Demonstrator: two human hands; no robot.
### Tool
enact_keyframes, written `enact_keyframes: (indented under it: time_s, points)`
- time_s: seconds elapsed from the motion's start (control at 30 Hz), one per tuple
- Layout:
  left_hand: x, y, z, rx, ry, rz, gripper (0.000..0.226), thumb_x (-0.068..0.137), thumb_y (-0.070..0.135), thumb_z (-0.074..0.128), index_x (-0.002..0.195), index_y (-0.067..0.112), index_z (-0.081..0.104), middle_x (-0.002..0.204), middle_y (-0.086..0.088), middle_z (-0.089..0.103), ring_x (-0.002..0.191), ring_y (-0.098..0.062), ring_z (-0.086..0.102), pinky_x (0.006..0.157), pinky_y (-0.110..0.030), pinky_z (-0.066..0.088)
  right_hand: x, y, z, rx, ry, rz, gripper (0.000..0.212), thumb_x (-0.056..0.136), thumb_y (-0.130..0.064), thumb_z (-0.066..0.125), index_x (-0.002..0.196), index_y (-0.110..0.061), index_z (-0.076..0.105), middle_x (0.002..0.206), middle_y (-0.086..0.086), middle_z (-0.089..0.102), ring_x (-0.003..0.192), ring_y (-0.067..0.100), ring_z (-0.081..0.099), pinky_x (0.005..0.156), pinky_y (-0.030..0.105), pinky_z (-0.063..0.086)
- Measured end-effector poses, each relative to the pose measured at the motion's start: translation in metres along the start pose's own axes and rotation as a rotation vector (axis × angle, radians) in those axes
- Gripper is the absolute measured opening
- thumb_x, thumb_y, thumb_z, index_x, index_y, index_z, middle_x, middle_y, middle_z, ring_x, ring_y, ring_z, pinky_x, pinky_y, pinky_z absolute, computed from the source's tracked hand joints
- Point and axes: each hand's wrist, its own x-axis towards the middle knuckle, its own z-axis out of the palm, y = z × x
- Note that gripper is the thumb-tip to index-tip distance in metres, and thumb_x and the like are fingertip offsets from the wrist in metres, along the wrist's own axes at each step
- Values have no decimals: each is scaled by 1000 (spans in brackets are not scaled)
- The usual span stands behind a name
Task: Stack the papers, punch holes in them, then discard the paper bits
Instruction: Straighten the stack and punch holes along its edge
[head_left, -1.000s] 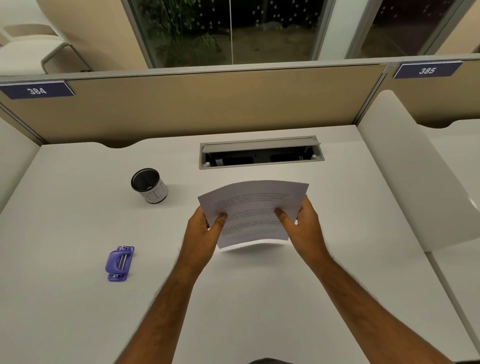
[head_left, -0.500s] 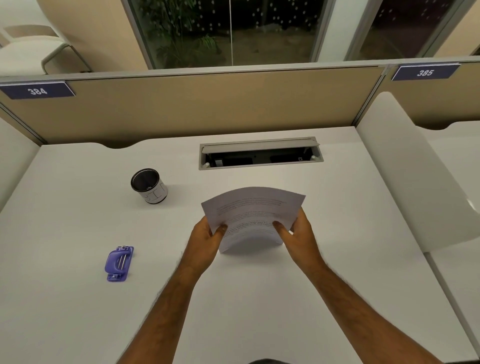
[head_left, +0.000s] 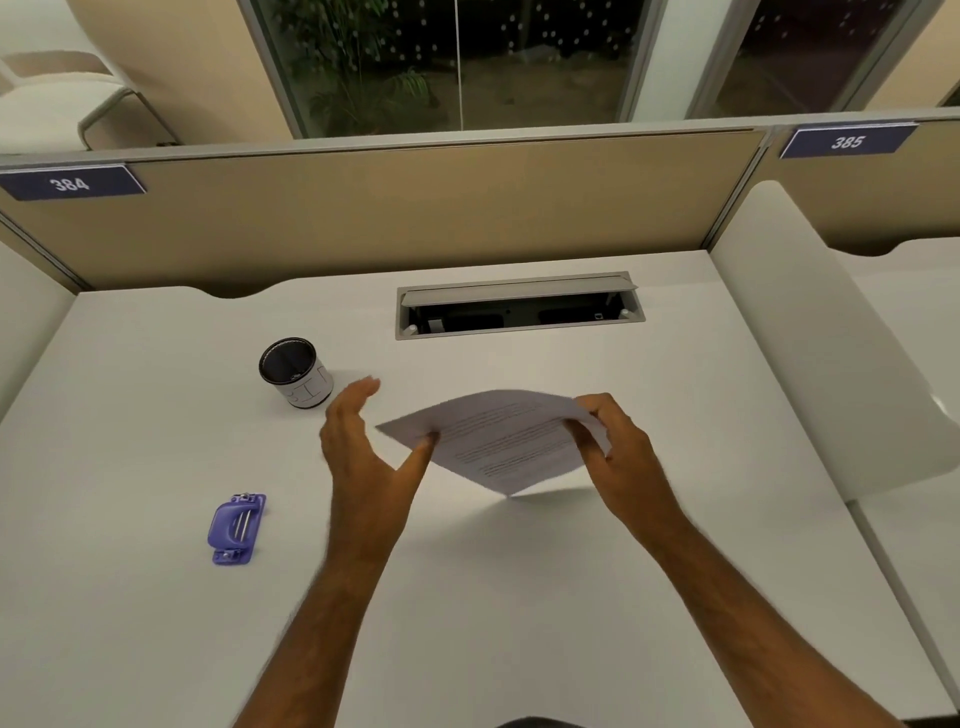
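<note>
The right hand (head_left: 618, 447) is pinching the right edge of the papers (head_left: 498, 441) between thumb and fingers, holding the printed sheets tilted above the white desk (head_left: 519, 597), with one corner dipping toward the surface. The left hand (head_left: 363, 447) is spread wide, its fingers lifted apart and only the thumb tip touching the sheets' left edge. A black-rimmed cup (head_left: 296, 371) is standing just beyond the left hand. The purple hole punch (head_left: 236, 527) is lying well to the left of both arms, apart from the papers. A cable tray (head_left: 519, 306) is sitting open farther back.
</note>
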Motion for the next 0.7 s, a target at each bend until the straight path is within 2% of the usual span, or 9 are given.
enact_keyframes:
  time_s: [0.07, 0.13, 0.2, 0.27, 0.37, 0.43, 0.53, 0.63, 0.7]
  points:
    - [-1, 4, -4, 156, -82, 186, 66, 84, 29, 83, 139, 33, 47, 141, 20, 49, 137, -10, 43, 113, -32, 35, 2, -4, -8, -118, -33, -97, 24, 99, -17, 54, 113, -37, 58, 107, -27, 63, 100, -6, 52, 84, 9, 43]
    - [-3, 10, -6, 210, -223, 265, 48, 87, 33, 79, 129, 37, 56, 132, 25, 58, 127, -5, 52, 108, -31, 41, 5, -6, -11, -235, -45, -232, 24, 94, -6, 58, 112, -20, 66, 109, -8, 70, 99, -1, 51, 91, 18, 41]
    - [-6, 13, -2, 170, -334, 246, 31, 89, 33, 76, 118, 39, 65, 116, 26, 69, 109, -2, 62, 93, -28, 50, 8, -10, -10, -306, -62, -338, 23, 92, -2, 59, 110, -13, 69, 107, -1, 72, 99, 8, 57, 95, 26, 39]
    - [-10, 13, 6, 87, -404, 210, 20, 93, 26, 73, 109, 37, 72, 103, 23, 74, 95, -5, 69, 79, -26, 55, 9, -13, -9, -325, -96, -388, 22, 91, -2, 63, 109, -13, 70, 105, 0, 74, 97, 14, 63, 94, 28, 40]
    - [-14, 6, 12, 14, -403, 71, 9, 95, 29, 69, 99, 36, 73, 89, 17, 75, 83, -9, 70, 67, -26, 52, 8, -10, -9, -332, -80, -405, 23, 88, -7, 71, 110, -14, 70, 107, 1, 74, 100, 19, 66, 93, 34, 43]
    - [-13, 0, 9, -64, -372, -26, 4, 93, 34, 72, 95, 38, 73, 86, 12, 76, 80, -11, 70, 65, -28, 52, 7, -3, -15, -336, -42, -326, 30, 88, -18, 75, 116, -18, 66, 120, 1, 70, 113, 19, 63, 99, 36, 38]
    - [-10, -6, 0, -154, -336, -79, 13, 90, 36, 76, 90, 48, 74, 86, 19, 77, 79, -1, 71, 62, -14, 52, 7, 16, -28, -286, 8, -15, 60, 77, -39, 85, 127, -24, 55, 144, -1, 54, 132, 16, 49, 106, 36, 30]
    - [-6, -13, -8, -219, -313, -150, 9, 88, 41, 77, 92, 49, 75, 88, 19, 77, 81, -1, 71, 65, -11, 53, 5, 30, -39, -26, 88, 311, 94, 63, -53, 86, 141, -31, 39, 152, -4, 41, 131, 9, 40, 108, 33, 34]
    - [-5, -16, -10, -243, -298, -181, 12, 88, 43, 76, 93, 54, 74, 89, 19, 77, 83, -2, 72, 64, -11, 55, 2, 38, -42, 135, 105, 407, 99, 60, -49, 88, 143, -31, 36, 154, -2, 40, 135, 11, 40, 111, 33, 36]
